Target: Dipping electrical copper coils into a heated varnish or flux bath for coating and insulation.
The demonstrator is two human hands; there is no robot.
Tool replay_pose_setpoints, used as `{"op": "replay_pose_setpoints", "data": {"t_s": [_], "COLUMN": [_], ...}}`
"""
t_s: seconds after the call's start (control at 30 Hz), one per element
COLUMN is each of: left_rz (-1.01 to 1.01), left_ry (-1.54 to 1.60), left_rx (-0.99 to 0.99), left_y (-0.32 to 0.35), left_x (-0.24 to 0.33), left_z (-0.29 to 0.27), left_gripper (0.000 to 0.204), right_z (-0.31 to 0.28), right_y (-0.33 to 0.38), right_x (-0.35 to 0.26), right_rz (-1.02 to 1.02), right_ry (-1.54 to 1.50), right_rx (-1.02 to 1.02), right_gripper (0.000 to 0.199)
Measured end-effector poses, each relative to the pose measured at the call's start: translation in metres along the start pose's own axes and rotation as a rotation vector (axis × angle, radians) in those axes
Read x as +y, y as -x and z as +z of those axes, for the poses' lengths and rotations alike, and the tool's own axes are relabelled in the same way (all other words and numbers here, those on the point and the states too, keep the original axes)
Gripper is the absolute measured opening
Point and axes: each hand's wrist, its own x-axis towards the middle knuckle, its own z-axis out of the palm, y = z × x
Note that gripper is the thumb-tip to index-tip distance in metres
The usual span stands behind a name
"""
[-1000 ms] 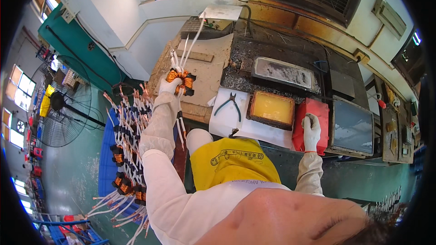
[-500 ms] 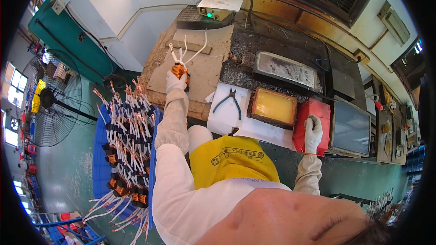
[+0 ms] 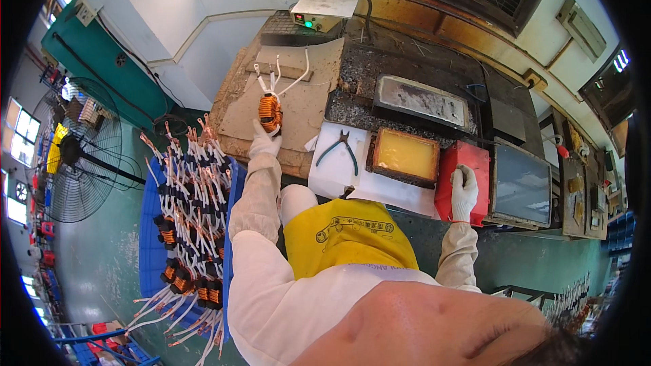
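Cluttered and scorched, the workbench point(image 3: 352, 88) ran under a barred window, with a standing fan point(image 3: 74, 156) on the green floor. Nearest, beside the person's yellow apron point(image 3: 349, 234), a blue crate point(image 3: 150, 230) held many wound copper coils with white leads, seemingly awaiting handling. The gloved left hand point(image 3: 263, 141) was clamped on one copper coil point(image 3: 270, 112), held over a cardboard sheet point(image 3: 298, 95). The gloved right hand point(image 3: 464, 186) rested flat, fingers together, on a red box point(image 3: 453, 163). Pliers point(image 3: 340, 150), a tray of yellow stuff point(image 3: 405, 156) and a grey control unit point(image 3: 323, 10) lay beyond.

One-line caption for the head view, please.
Gloved left hand holds a copper coil over cardboard; right hand rests on a red box.
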Motion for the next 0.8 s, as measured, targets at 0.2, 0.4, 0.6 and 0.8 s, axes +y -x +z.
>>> {"op": "replay_pose_setpoints", "data": {"t_s": [0.2, 0.4, 0.6, 0.8], "left_rz": [-0.053, -0.058, -0.12, -0.01], "left_ry": [-0.335, -0.343, -0.296, -0.338], "left_rx": [-0.189, -0.349, -0.278, -0.245], "left_y": [-0.02, -0.05, -0.037, -0.023], "left_x": [-0.018, -0.038, -0.022, -0.015], "left_z": [0.002, -0.017, -0.019, -0.018], "left_gripper": [0.09, 0.09, 0.068, 0.071], "right_z": [0.0, 0.001, 0.002, 0.001], "right_y": [0.002, 0.003, 0.003, 0.002], "right_x": [-0.003, -0.003, -0.008, -0.002], "right_rz": [0.006, -0.007, -0.026, -0.021], "right_ry": [-0.006, 0.001, 0.077, 0.058], "right_rx": [-0.009, -0.01, -0.011, 0.006], "right_gripper": [0.021, 0.02, 0.021, 0.022]}}
